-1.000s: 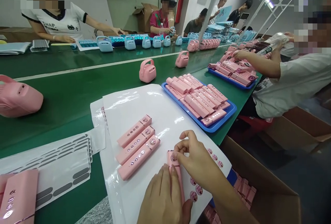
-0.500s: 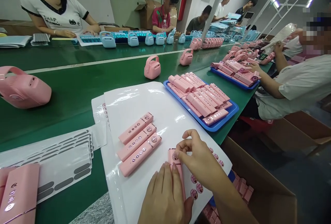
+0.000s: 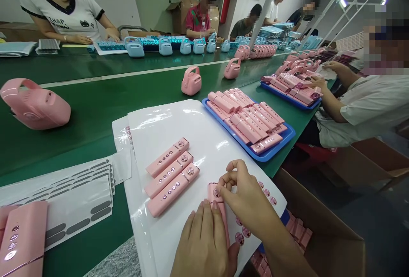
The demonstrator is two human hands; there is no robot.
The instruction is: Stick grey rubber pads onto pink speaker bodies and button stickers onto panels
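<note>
My left hand lies over a pink stick-shaped casing, fingers along its top and thumb on its right side, holding it against the white sheet. At the casing's far end is a round sticker; the thumb and curled forefinger of my right hand close on its edge. Part of the sticker and most of the casing are hidden by my hands. Several loose round stickers lie on the sheet beside my right wrist. Left of my hands, three similar casings rest side by side, each with a round sticker.
A blue tray piled with pink casings stands beyond my right hand. Pink handled speakers stand on the green belt. Sheets with grey ovals lie left. A cardboard box is below right; co-workers sit around.
The pink speakers on the belt have shifted slightly right. The co-worker at right has lowered a raised hand and the clear bag. My hands stay nearly still on the casing.
</note>
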